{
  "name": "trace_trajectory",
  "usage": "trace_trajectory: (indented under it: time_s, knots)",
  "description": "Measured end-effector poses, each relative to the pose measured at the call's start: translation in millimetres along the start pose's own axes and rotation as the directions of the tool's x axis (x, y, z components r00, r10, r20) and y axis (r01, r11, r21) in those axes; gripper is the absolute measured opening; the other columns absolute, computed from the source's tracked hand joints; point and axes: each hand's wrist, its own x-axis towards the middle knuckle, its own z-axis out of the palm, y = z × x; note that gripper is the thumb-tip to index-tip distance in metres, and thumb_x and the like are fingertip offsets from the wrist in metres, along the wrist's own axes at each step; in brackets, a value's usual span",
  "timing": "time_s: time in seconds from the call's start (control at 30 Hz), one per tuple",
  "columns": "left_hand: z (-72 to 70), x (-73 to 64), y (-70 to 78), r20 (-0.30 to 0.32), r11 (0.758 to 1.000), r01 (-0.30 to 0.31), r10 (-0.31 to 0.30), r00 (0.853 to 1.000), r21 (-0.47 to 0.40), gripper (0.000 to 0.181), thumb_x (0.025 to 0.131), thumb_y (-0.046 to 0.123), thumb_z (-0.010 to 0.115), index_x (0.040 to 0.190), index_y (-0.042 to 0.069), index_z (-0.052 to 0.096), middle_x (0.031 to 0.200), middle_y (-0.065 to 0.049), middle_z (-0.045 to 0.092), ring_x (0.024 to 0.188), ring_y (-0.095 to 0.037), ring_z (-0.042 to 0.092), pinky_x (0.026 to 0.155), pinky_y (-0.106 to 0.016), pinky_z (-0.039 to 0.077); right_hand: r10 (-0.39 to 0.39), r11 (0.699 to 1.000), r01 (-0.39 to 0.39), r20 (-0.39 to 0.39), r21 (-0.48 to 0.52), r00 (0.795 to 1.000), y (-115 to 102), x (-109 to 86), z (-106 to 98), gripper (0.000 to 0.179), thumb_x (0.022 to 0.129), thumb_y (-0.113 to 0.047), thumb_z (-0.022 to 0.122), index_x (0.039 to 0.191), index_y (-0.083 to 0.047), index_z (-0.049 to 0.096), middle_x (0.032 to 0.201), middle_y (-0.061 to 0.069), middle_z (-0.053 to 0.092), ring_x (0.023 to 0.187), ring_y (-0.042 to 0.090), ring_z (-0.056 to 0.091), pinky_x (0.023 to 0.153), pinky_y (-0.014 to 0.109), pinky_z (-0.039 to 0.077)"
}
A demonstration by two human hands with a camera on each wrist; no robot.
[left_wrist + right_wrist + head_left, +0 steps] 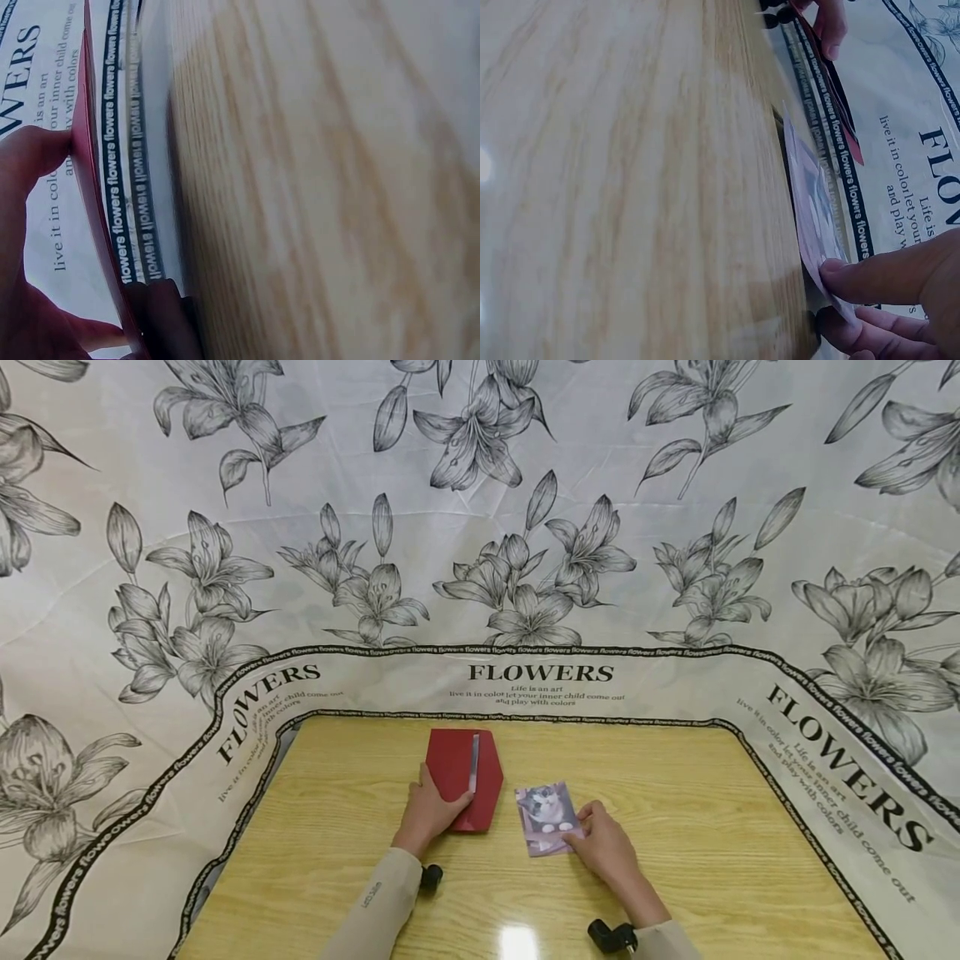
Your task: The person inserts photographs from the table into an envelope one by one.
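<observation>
My left hand (429, 812) grips a red envelope (450, 764) by its left side and lower part, thumb on top. A pale strip (475, 760) shows along the envelope's right part; I cannot tell whether it is an opening or something inside. In the left wrist view the envelope (91, 180) appears edge-on between thumb and fingers. My right hand (606, 847) pinches the lower right corner of a cat photo (546, 810), to the right of the envelope and apart from it. The right wrist view shows the photo (817, 202) tilted, thumb on its face and fingers behind.
A wooden table (337, 860) lies beneath both hands. White cloth with black flower drawings and lettering (540, 673) rises behind it and along both sides. Each wrist wears a small black camera, one seen at the right cuff (611, 935).
</observation>
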Motion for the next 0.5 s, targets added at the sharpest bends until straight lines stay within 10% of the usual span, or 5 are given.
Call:
trace_trajectory:
  time_s: [0.5]
  knots:
    - [0.2,0.0,1.2,0.003,1.000,0.015,-0.015,1.000,-0.005,0.119,0.090,0.054,0.083,0.169,-0.005,0.016,0.141,-0.038,0.048,0.116,-0.045,0.063,0.099,-0.058,0.054,0.006,0.952,-0.012,0.018,0.307,1.000,4,15.0,-8,0.040,0.099,-0.010,0.076,0.136,0.001,0.067,0.071,0.006,0.066,0.056,0.012,0.043,0.058,0.028,0.037]
